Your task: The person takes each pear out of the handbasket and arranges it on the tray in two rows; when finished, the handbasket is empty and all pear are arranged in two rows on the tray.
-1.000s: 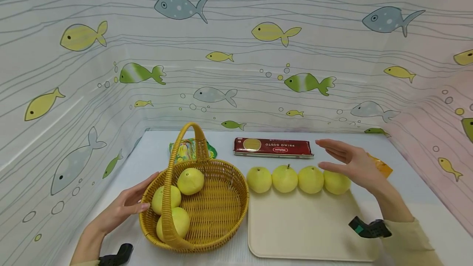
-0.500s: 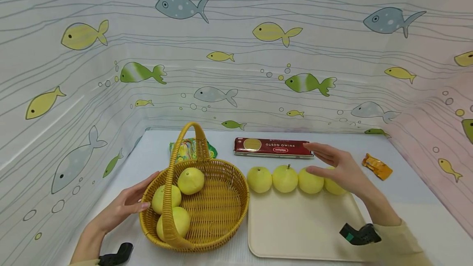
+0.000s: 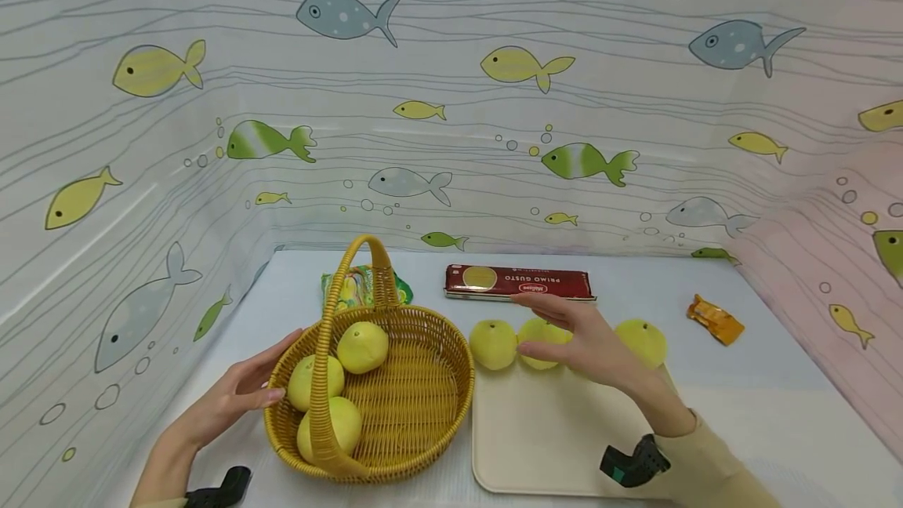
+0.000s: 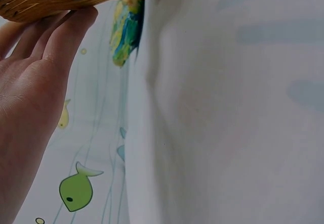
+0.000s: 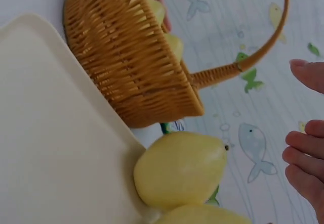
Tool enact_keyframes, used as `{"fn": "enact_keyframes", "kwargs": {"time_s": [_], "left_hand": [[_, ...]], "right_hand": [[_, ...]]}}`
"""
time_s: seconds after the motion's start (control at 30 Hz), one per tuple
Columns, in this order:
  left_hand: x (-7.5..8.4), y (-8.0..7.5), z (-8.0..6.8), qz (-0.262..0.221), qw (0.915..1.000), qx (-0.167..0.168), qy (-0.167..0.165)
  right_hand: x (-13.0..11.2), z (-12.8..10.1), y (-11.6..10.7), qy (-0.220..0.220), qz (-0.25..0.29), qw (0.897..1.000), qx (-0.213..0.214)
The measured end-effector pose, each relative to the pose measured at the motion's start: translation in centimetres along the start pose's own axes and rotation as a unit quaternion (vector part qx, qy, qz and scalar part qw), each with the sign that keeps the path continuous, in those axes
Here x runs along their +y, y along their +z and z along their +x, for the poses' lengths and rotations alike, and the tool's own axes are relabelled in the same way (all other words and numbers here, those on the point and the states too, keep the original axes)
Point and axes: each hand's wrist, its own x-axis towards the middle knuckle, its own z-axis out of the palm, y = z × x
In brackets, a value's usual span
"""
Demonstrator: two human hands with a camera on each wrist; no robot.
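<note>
Our open right hand (image 3: 592, 343) hovers over the pears (image 3: 492, 343) lined on the tray (image 3: 536, 437), firm, smooth, bruisable fruit best cupped around its middle, while our left hand's (image 3: 236, 398) straight fingers (image 4: 71, 29) steady the wicker basket (image 3: 423, 406)

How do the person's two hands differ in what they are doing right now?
The left hand rests flat against the outer wall of the wicker basket, while the right hand hovers over the row of yellow pears on the cream tray. The left hand touches something; whether the right hand touches a pear cannot be told. Both have straight, relaxed fingers and grip nothing.
</note>
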Motion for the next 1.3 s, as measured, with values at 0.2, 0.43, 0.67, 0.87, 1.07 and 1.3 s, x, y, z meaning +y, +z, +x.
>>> {"fn": "enact_keyframes", "kwargs": {"time_s": [0.2, 0.43, 0.67, 0.87, 1.07, 1.3], "left_hand": [[0.0, 0.0, 0.0, -0.002, 0.9999, 0.004, -0.011], [0.0, 0.0, 0.0, -0.003, 1.0000, 0.000, -0.003], [-0.1, -0.1, 0.0, -0.003, 1.0000, -0.004, 0.005], [-0.1, -0.1, 0.0, 0.005, 1.0000, -0.002, 0.006], [-0.2, -0.1, 0.0, 0.010, 0.9999, 0.001, 0.002], [-0.2, 0.0, 0.1, 0.008, 0.9999, 0.004, -0.009]], "right_hand": [[-1.4, 1.4, 2.7, -0.007, 0.021, 0.999, -0.033], [-2.7, 3.0, 5.9, -0.009, 0.023, 0.996, -0.084], [-4.1, 4.5, 8.8, -0.028, 0.030, 0.991, -0.127], [-4.7, 5.4, 11.0, -0.049, 0.001, 0.989, -0.137], [-5.3, 6.4, 12.8, -0.064, 0.005, 0.985, -0.159], [-6.0, 7.1, 14.4, -0.091, -0.010, 0.981, -0.170]]}}
